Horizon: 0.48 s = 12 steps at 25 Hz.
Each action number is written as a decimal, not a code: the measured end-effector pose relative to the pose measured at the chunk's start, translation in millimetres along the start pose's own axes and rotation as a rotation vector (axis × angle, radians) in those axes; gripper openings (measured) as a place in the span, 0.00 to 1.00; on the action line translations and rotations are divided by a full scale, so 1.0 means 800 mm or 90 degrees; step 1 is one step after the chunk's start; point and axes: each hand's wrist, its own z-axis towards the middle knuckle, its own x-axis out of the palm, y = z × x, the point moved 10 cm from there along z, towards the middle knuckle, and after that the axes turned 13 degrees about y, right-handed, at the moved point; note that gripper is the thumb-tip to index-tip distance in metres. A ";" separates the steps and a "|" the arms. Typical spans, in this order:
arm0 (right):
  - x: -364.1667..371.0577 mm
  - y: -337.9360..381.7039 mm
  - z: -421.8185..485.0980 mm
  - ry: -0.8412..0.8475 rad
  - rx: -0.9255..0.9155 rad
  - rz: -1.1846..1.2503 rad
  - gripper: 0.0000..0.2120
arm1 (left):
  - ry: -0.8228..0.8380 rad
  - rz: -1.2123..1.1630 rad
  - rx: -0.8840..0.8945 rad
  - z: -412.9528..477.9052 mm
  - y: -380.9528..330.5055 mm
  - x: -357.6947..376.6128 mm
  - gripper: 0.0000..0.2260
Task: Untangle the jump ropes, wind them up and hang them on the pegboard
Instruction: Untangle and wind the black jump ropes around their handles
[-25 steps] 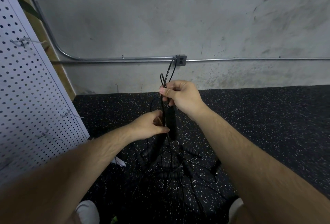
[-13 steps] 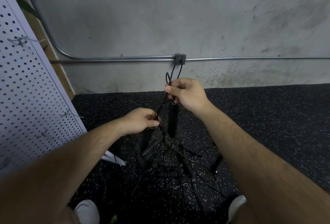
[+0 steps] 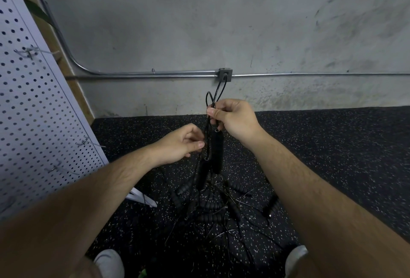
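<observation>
Against dark floor [image 3: 332, 155], tangled ropes [image 3: 210, 206] barely show.

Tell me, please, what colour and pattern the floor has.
The floor is black with small pale speckles, best seen in the head view.

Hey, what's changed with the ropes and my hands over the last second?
The left hand moved up off the lower handle and now pinches the cords above it, so that handle hangs free. The right hand still grips the cords higher up, and the tangled pile stays on the floor.
</observation>
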 end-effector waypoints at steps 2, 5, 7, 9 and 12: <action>0.001 0.002 -0.001 0.006 -0.002 0.002 0.04 | -0.022 -0.010 0.025 0.001 -0.008 0.000 0.06; -0.001 0.004 -0.004 0.008 -0.007 0.018 0.03 | -0.043 -0.027 0.027 0.006 -0.009 0.003 0.04; -0.001 0.008 -0.005 0.013 -0.018 0.028 0.03 | -0.052 -0.034 0.019 0.010 -0.006 0.006 0.02; -0.001 0.011 -0.006 0.015 -0.024 0.026 0.03 | -0.057 -0.046 0.021 0.012 -0.007 0.009 0.01; -0.008 0.015 -0.008 0.001 -0.028 0.008 0.05 | -0.083 -0.035 0.017 0.014 -0.012 0.005 0.04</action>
